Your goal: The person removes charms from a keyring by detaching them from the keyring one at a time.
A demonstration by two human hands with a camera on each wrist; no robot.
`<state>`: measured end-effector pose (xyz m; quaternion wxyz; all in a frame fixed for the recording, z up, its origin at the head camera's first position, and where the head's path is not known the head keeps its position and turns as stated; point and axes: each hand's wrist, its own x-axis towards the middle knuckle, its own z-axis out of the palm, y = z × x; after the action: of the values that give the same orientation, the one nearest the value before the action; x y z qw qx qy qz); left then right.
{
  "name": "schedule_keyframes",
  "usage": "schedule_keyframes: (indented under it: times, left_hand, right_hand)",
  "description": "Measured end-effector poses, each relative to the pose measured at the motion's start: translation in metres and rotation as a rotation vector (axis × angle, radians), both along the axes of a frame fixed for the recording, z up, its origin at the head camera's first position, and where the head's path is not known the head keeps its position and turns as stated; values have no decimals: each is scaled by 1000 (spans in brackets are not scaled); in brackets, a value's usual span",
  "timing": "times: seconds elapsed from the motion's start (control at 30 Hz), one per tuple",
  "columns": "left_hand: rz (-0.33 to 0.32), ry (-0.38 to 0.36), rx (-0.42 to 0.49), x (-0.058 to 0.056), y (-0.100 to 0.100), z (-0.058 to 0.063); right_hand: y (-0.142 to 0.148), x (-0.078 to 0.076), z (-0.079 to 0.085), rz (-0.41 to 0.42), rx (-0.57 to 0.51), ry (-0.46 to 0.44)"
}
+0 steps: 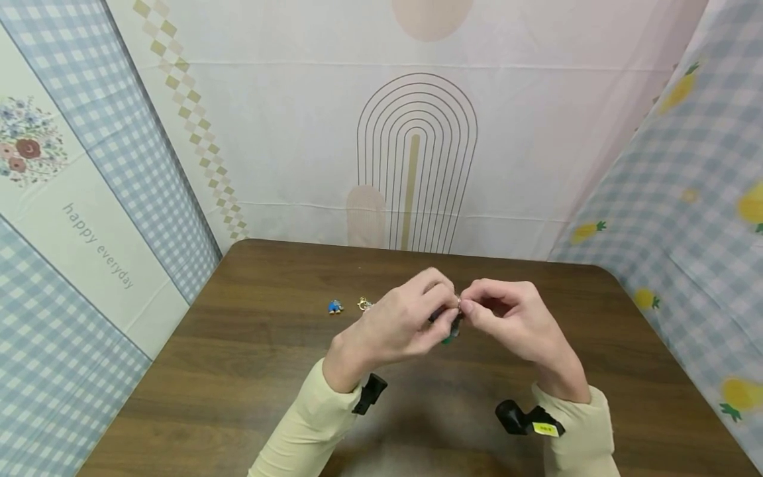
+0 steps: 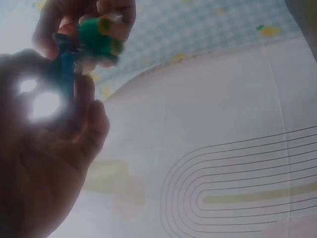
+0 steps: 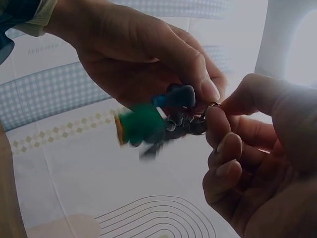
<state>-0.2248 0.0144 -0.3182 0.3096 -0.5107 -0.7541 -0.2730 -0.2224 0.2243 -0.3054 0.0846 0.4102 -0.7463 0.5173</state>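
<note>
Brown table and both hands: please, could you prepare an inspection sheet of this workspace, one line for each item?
Surface: brown table, wood-grain look.
Job's things: trinket bunch held above the table, with a metal ring, a green piece, blurred, and a blue piece.
Clutter: small blue trinket and gold-coloured piece on the table; the second is partly hidden.
Hands: left hand grips the trinket bunch; right hand pinches the metal ring.
Cables: nothing seen.
Surroundings: pale patterned cloth behind; blue-checked cloth on both sides.
</note>
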Motion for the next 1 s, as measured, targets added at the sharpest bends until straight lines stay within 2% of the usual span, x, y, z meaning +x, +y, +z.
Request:
schedule_keyframes:
  times: [0.23,0.4,0.67,0.9,1.0]
  left_hand:
    - [-22,24,31,0,3,-1]
    - [36,74,8,2,4,-1]
    - [102,77,27,3,6,-3]
    - [68,45,56,1,7,-2]
    - [61,61,87,1,8,-1]
  right_hand:
    - [1,-3,-2,32,-53,43]
    - [1,-5,-4,62,-115,105]
    - [-2,-9,-6,58,-144,206]
    - [-4,-8,-7,32,-158,249]
    - [-4,-9,-7,36,-166,255]
